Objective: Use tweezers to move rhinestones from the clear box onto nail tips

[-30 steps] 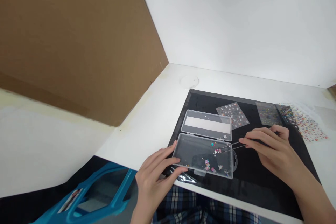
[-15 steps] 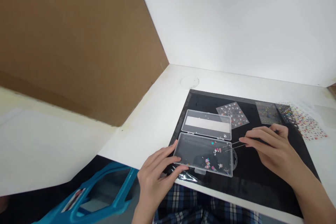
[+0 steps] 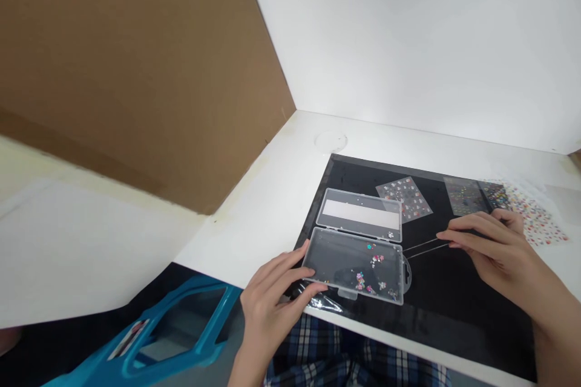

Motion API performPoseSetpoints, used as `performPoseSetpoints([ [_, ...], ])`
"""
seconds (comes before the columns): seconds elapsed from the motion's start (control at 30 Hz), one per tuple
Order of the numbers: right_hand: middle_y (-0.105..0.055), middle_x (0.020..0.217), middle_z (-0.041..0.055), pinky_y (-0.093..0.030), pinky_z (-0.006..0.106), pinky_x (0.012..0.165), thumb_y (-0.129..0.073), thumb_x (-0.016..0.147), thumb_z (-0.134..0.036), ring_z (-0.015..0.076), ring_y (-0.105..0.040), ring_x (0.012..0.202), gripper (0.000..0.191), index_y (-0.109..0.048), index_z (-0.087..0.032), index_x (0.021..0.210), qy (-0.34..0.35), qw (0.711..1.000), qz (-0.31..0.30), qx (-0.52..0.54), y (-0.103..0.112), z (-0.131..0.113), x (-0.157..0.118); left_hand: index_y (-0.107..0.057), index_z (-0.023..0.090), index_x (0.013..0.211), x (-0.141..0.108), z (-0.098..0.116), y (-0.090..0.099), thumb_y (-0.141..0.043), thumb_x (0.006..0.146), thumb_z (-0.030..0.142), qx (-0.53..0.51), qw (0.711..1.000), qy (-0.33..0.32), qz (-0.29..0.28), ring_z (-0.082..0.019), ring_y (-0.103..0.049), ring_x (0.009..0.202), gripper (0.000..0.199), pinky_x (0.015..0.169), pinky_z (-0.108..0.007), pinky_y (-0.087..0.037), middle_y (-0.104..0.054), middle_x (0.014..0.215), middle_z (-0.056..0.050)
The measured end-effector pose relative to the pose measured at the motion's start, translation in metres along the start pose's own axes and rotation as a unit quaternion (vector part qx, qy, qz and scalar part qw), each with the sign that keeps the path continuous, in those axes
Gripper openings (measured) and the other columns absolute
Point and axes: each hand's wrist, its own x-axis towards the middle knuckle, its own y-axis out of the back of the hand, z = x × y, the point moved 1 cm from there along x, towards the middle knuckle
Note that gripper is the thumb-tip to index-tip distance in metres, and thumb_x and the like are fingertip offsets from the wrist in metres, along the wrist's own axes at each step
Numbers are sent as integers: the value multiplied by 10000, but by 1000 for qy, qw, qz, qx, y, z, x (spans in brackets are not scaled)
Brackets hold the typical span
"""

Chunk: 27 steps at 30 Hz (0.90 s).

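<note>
A clear plastic case (image 3: 340, 260) lies open on a black mat (image 3: 454, 302). Small colourful gems, some flower-shaped, are scattered in its near half; a white strip (image 3: 363, 214) lies in the lid half. My left hand (image 3: 279, 290) grips the case's left end, thumb at the near edge and fingers at the side. To the right of the case, my right hand (image 3: 494, 248) pinches thin metal tweezers (image 3: 424, 248), whose tips point left near the case's right edge. Whether the tips hold anything is too small to tell.
Sticker sheets (image 3: 406, 198) lie behind the case, with more sheets (image 3: 540, 211) at the mat's back right. A cardboard panel (image 3: 149, 72) stands at the left. Below the table's left edge is a blue plastic object (image 3: 181, 326).
My right hand has drawn the tweezers to the right, away from the gems inside the case. My left hand stays on the case, and the view has shifted slightly.
</note>
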Motion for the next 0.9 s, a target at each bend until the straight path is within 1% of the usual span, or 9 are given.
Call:
performPoseSetpoints([
  [0.23,-727,1050,10,-332,412,843,-516,1045,-107,151,-693,835,270,-681,-295,1146,2,1000,16,-27,0,0,3,-708,244,853,0,0,0,-752,957,435,0,1000,-7,5,-269,-816,952,222,833,-413,-671,-841,1105,-96],
  [0.4,-727,1045,-1,-329,409,846,-522,1028,-71,142,-692,825,302,-686,-300,1140,1,1000,8,-10,0,0,2,-708,243,846,1,0,0,-756,951,441,1,1000,-6,8,-273,-818,941,230,831,-418,-671,-843,1098,-95],
  [0.53,-727,1057,3,-324,414,868,-518,1032,-78,149,-702,849,308,-688,-300,1159,-1,1000,-6,-5,2,3,-1,-709,244,845,0,-1,0,-753,954,441,-1,1000,-6,7,-272,-818,949,230,841,-423,-671,-841,1104,-100],
  [0.7,-725,1051,-2,-326,400,848,-518,1031,-65,137,-692,843,314,-681,-298,1163,9,1000,-6,6,1,0,0,-718,246,844,0,-1,0,-757,951,446,2,1000,-2,7,-272,-820,947,230,828,-419,-677,-839,1114,-100],
  [0.8,-734,1050,-1,-334,400,842,-523,1033,-76,142,-691,835,307,-680,-304,1165,3,1000,11,-9,0,-2,2,-721,251,849,0,0,0,-757,949,453,-1,1000,3,6,-275,-820,960,228,829,-421,-682,-840,1116,-83],
  [0.9,-746,1060,-6,-336,399,853,-554,1027,-89,145,-696,845,324,-675,-328,1208,-4,999,36,-40,-2,1,4,-722,258,849,0,0,0,-757,949,454,-2,1000,6,4,-281,-819,964,223,828,-431,-684,-842,1109,-67],
])
